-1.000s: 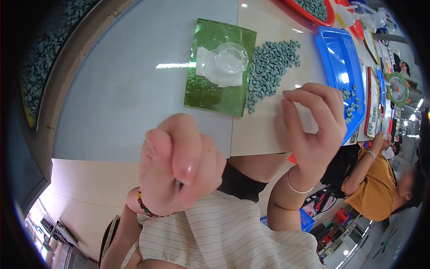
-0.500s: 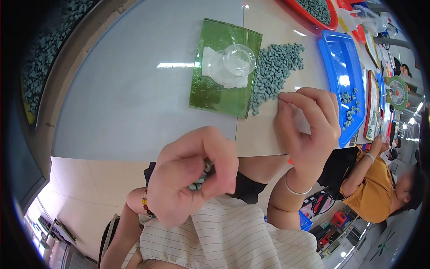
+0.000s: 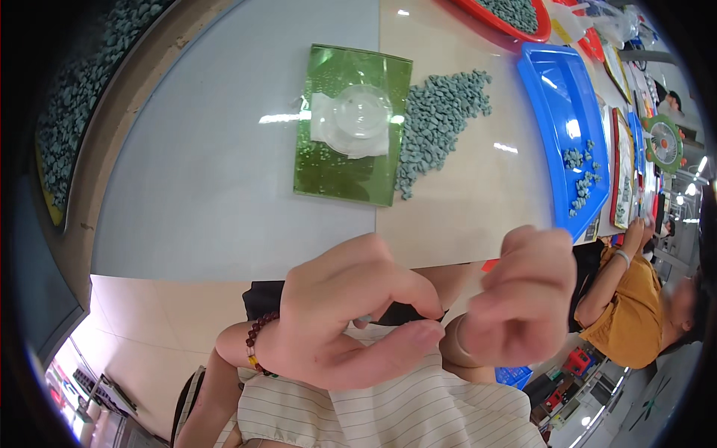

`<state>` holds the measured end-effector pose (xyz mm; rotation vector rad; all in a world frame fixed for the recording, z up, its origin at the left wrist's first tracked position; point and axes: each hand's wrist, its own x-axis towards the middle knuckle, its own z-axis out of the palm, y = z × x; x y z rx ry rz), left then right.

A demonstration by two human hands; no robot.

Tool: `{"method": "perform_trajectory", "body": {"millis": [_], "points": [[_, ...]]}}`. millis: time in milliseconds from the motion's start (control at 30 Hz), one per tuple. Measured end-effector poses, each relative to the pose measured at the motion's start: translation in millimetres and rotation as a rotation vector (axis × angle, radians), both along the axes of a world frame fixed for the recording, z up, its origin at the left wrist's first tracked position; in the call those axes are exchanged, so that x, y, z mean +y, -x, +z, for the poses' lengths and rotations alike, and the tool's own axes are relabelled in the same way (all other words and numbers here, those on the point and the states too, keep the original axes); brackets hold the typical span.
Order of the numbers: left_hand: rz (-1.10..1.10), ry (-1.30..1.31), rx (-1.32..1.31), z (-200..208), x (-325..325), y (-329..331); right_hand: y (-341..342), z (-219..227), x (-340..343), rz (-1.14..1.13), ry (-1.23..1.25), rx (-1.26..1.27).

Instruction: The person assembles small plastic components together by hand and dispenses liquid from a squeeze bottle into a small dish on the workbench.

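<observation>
Because both hands sit low in the head view, mostly below the front edge of the surface (image 3: 187,179), a stone let slip there would probably drop to the floor (image 3: 172,313); working higher, over the surface, seems the safer way. The left hand (image 3: 336,291), just below the centre of the frame, is curled loosely around a small grey-green stone (image 3: 361,321), which shows in the hollow behind the thumb and forefinger; those two tips almost meet. Such a small piece likely calls for a light grip, with the other fingers folded under it as a cup, since a hard squeeze could shoot it out. The right hand (image 3: 523,299), at lower right, is blurred and bunched, and whether it grips anything cannot be told. With the hands this near each other, though not clearly touching, slow and steady fingers are best, so that the two do not knock.

As for places, the stone lies inside the left hand and to the left of the right hand. The pile of stones (image 3: 441,119) lies above both hands, at upper centre, well apart from them, along the right edge of a green slab (image 3: 343,183) that carries a clear dish (image 3: 362,112). Loose stones (image 3: 573,159) lie in the lower end of the blue tray (image 3: 535,89), above the right hand.
</observation>
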<state>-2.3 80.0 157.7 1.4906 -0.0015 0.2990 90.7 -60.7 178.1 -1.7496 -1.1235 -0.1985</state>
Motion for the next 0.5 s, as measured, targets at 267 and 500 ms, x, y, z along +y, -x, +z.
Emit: {"method": "perform_trajectory", "body": {"millis": [267, 500], "points": [[0.003, 0.029, -0.009, -7, -13, -6, 7, -12, -7, 0.020, -0.001, 0.083], [0.014, -0.068, -0.035, -4, -15, -8, 3, -11, -11, 0.041, -0.028, 0.192]]}}
